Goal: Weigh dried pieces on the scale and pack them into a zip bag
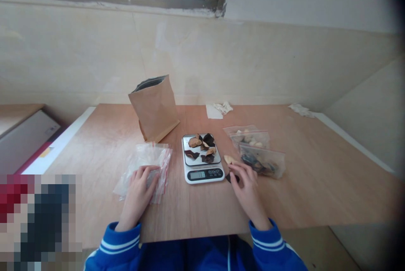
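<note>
My left hand (142, 184) lies with its fingers loosely spread on a pile of clear zip bags (136, 159) with red seal lines. My right hand (245, 180) is to the right of a white digital kitchen scale (186, 174), thumb and index finger slightly apart and curved. Its fingertips are at a pale piece (230, 159) and a dark dried piece (228, 177) on the table; a firm hold is not visible. Several brown and black curled dried pieces, resembling dried peel (194, 141), lie on the scale's plate. The display digits are too blurred to read.
An open brown paper pouch (156, 108) stands behind the bags. On the right lie a zip bag of pale pieces (249, 137) and a zip bag of dark pieces (262, 161). Crumpled tissue (224, 108) and more tissue (301, 110) are along the wooden table's (303, 195) back edge.
</note>
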### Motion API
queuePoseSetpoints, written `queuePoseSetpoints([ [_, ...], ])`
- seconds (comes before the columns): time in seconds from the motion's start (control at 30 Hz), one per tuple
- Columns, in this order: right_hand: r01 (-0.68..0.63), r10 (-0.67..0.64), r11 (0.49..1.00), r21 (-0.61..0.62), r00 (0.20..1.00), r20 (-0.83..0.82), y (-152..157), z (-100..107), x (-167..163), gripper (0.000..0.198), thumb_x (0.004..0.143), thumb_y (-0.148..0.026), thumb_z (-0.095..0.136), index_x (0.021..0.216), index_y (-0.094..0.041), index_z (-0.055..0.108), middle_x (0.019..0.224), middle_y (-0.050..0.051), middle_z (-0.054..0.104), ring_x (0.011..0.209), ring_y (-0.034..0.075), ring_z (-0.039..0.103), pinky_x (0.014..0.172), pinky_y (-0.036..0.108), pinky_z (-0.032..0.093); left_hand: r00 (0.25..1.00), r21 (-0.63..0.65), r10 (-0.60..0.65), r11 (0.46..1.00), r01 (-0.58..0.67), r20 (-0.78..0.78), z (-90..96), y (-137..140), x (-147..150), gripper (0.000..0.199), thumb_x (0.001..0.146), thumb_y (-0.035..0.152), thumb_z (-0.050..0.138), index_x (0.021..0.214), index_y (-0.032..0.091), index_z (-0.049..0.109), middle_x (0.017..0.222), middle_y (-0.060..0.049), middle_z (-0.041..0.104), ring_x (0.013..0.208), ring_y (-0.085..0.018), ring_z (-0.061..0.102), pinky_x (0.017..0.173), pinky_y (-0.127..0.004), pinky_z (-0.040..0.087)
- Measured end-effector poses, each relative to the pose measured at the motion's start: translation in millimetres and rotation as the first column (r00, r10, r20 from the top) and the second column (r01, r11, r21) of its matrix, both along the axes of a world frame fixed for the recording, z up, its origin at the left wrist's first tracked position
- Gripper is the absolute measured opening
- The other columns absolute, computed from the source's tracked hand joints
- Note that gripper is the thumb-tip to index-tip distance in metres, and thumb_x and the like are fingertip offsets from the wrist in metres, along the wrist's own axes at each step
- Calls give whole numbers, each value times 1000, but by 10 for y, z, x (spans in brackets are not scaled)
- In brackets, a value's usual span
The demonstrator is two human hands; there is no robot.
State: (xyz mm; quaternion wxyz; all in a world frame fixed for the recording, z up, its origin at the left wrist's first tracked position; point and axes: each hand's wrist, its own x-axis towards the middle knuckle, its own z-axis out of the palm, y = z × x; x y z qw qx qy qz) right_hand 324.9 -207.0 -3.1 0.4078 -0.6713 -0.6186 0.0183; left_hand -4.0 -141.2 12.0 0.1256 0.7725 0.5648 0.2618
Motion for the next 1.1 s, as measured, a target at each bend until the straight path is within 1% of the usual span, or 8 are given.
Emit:
queuePoseSetpoints([
  [0.27, 31, -29, 999, -19, 995, 93, -205, -205, 56, 25, 91, -26, 48, 110, -25, 64, 108, 10, 60, 104, 26, 56, 92, 47, 44, 995, 92, 16, 995, -25, 98, -65, 1, -53, 22, 93, 30, 45, 103, 21, 62, 94, -5, 64, 91, -21, 60, 81, -38, 50],
  [0.47, 63, -62, 998, -1, 996, 58, -223, -18, -31, 23, 93, -28, 47, 107, -24, 64, 110, 11, 58, 107, 28, 54, 96, 52, 39, 971, 349, 10, 932, -95, 237, 154, -175, 76, 16, 89, 24, 55, 104, 20, 60, 93, -4, 63, 85, -17, 61, 74, -31, 52],
  [0.6, -174, 167, 984, -32, 975, -149, -224, 331, -589, 23, 95, -27, 46, 110, -26, 62, 111, 9, 58, 109, 24, 54, 98, 46, 42, 948, 427, -67, 901, -77, 312, 367, -376, 329, 15, 87, 20, 59, 102, 21, 60, 91, -3, 63, 80, -15, 61, 71, -29, 54],
  [0.7, -407, 378, 913, -24, 867, -324, -200, 572, -1058, 24, 95, -27, 47, 116, -25, 59, 112, 8, 60, 109, 22, 55, 97, 41, 46, 920, 407, -130, 913, -34, 369, 434, -523, 530, 15, 87, 19, 59, 102, 22, 60, 91, -3, 64, 83, -16, 63, 73, -31, 55],
  [0.77, -482, 441, 876, 3, 800, -407, -173, 664, -1269, 22, 95, -28, 48, 113, -24, 59, 104, 7, 62, 100, 20, 59, 89, 36, 50, 899, 404, -160, 915, -20, 408, 422, -604, 616, 16, 88, 19, 57, 103, 23, 60, 91, -4, 64, 85, -16, 63, 74, -31, 56],
  [0.87, -526, 471, 850, 14, 748, -468, -141, 710, -1389, 21, 97, -29, 44, 105, -23, 62, 92, 5, 65, 87, 19, 61, 79, 32, 51, 872, 364, -113, 928, -78, 476, 353, -685, 644, 20, 88, 19, 57, 107, 23, 60, 94, -5, 62, 86, -17, 62, 75, -32, 56],
  [0.93, -549, 482, 836, 4, 730, -485, -134, 717, -1380, 26, 99, -29, 39, 101, -22, 64, 90, 5, 66, 87, 19, 61, 81, 33, 51, 867, 326, -86, 941, -92, 491, 305, -712, 613, 27, 88, 19, 57, 115, 23, 59, 100, -6, 61, 88, -17, 61, 77, -33, 57],
  [1.1, -644, 551, 764, -37, 682, -482, -129, 767, -1300, 31, 100, -27, 33, 99, -20, 63, 90, 7, 63, 88, 20, 60, 85, 35, 51, 904, 307, -129, 952, -3, 407, 272, -688, 498, 51, 87, 23, 59, 136, 26, 47, 120, -10, 56, 96, -19, 63, 84, -37, 57],
])
